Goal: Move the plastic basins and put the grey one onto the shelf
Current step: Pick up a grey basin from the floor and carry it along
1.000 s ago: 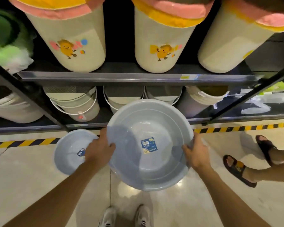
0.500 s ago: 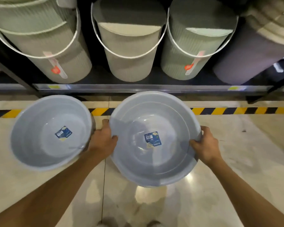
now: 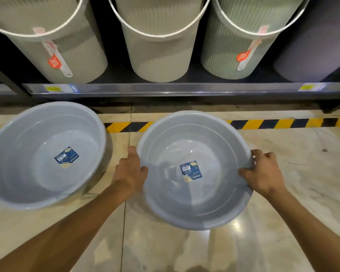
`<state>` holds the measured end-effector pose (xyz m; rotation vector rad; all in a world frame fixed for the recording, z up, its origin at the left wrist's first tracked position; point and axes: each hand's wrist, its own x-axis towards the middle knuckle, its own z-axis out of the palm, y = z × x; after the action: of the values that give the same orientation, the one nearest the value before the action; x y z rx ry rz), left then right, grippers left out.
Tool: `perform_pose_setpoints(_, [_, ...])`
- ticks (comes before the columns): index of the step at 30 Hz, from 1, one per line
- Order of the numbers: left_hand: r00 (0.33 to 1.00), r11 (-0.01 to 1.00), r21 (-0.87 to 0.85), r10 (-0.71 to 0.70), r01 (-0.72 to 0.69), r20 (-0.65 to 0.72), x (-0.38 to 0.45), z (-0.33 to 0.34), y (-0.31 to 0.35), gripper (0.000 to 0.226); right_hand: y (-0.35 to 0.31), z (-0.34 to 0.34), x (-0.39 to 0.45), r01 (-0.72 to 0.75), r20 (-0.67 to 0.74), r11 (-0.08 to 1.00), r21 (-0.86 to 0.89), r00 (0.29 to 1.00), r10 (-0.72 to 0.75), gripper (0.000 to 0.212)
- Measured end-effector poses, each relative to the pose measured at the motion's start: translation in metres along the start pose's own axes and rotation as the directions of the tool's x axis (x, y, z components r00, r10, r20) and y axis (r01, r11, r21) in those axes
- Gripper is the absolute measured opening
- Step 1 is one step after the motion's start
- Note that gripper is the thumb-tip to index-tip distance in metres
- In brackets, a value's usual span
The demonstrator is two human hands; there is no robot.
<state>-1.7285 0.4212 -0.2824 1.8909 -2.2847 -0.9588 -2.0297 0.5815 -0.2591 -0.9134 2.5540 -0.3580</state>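
Note:
I hold a round grey plastic basin (image 3: 194, 203) low over the floor, in front of the bottom shelf. My left hand (image 3: 130, 171) grips its left rim and my right hand (image 3: 263, 173) grips its right rim. A blue label sits inside on its bottom. A second grey basin (image 3: 28, 163) of the same kind rests on the floor to the left, tilted a little, also with a blue label inside. The two basins are apart.
The bottom shelf's metal edge (image 3: 175, 89) runs across just beyond the basins, carrying ribbed buckets (image 3: 157, 55) with white handles and a purple bin (image 3: 312, 52) at right. Yellow-black hazard tape (image 3: 283, 123) marks the tiled floor.
The view has dropped and come closer to the floor and the bottom shelf. The held basin has come down with both hands on its rim; the floor basin looks larger and nearer.

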Motion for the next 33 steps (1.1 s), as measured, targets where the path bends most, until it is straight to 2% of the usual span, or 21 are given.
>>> perform_pose_setpoints(4, [0.996, 0.992, -0.095, 0.083, -0.086, -0.038, 0.005, 0.005, -0.003, 0.039, 0.003, 0.011, 0.003, -0.016, 0.029, 0.999, 0.041, 0.999, 0.014, 0.061])
perform_pose_setpoints(11, [0.994, 0.982, -0.156, 0.106, -0.105, -0.003, 0.006, 0.002, -0.006, 0.050, 0.001, 0.015, -0.001, -0.033, 0.041, 0.990, 0.134, 0.999, 0.028, 0.053])
perform_pose_setpoints(17, [0.982, 0.958, -0.228, 0.154, -0.176, -0.108, 0.005, 0.004, -0.013, 0.051, -0.003, 0.016, -0.005, -0.004, -0.001, 0.989, 0.151, 1.000, 0.005, 0.053])
perform_pose_setpoints(22, [0.974, 0.939, -0.267, 0.197, -0.219, -0.108, 0.007, -0.007, -0.010, 0.053, -0.013, 0.004, -0.002, 0.018, -0.041, 0.983, 0.183, 0.999, -0.011, 0.055])
perform_pose_setpoints(27, [0.970, 0.932, -0.282, 0.193, -0.227, -0.145, 0.011, -0.043, 0.003, 0.051, -0.041, -0.025, 0.005, 0.090, -0.132, 0.981, 0.171, 0.989, -0.067, 0.055])
perform_pose_setpoints(33, [0.950, 0.940, -0.292, 0.088, -0.180, -0.300, 0.008, -0.129, -0.013, 0.045, -0.124, -0.063, 0.004, 0.252, -0.175, 0.956, 0.149, 0.958, -0.225, 0.052])
